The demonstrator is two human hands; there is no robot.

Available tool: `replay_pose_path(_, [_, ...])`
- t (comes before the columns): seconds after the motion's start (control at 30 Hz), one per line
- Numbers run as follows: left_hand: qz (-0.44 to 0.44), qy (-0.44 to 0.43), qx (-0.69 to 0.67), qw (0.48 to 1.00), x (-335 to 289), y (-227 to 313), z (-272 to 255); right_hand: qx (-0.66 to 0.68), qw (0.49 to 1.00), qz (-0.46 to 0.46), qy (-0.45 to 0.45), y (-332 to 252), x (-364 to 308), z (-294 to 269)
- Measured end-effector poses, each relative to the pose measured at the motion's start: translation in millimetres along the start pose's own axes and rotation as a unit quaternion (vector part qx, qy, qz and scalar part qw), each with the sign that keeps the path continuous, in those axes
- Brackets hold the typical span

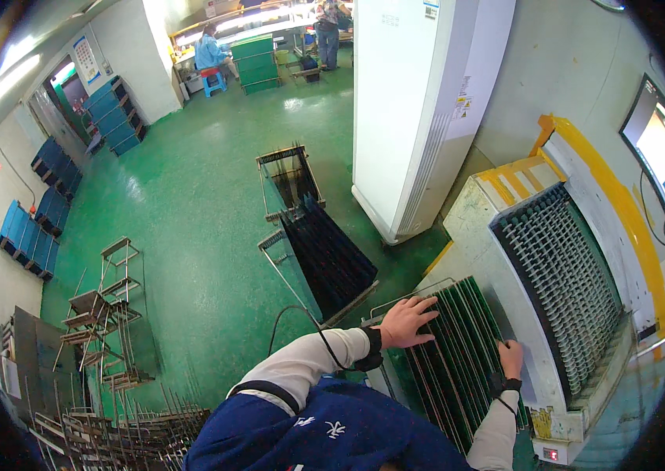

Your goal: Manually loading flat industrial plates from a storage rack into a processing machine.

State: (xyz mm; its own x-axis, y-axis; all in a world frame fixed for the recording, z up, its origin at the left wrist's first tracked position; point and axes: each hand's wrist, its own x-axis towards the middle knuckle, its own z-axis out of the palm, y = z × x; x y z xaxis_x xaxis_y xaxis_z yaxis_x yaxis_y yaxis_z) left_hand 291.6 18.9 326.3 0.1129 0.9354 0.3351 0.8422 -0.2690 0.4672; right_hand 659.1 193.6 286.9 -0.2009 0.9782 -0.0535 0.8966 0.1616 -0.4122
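In front of me stands a rack of thin green panels (467, 314), set on edge in close rows and parted by thin metal rods. My left hand (408, 322) rests over the far left part of the rack, its fingers spread across the top edges of the panels. At the rack's right side my right hand (510, 359) is closed, thumb on top, around the edge of an outer green panel. Its other fingers are mostly hidden. Both wrists carry dark bands, and a black cord runs near the left one.
Right of the rack is a machine with a bed of rollers (560, 286). Beyond my left hand stand a rack of dark panels (328, 259) and another wire rack (289, 177). A tall white cabinet (395, 118) rises behind. Empty metal frames (116, 314) stand left.
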Motion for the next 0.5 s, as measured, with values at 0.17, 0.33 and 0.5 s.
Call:
replay_pose_path(0.17, [0.010,0.005,0.002,1.000,1,-1,2,-0.014,1.000,-0.004,0.004,6,2,2])
replay_pose_path(0.33, [0.007,0.005,0.006,1.000,0,-1,1,0.019,1.000,-0.003,0.022,-8,-4,-2])
replay_pose_path(0.5, [0.008,0.005,0.002,1.000,1,0,1,0.012,1.000,-0.006,0.026,2,-2,1])
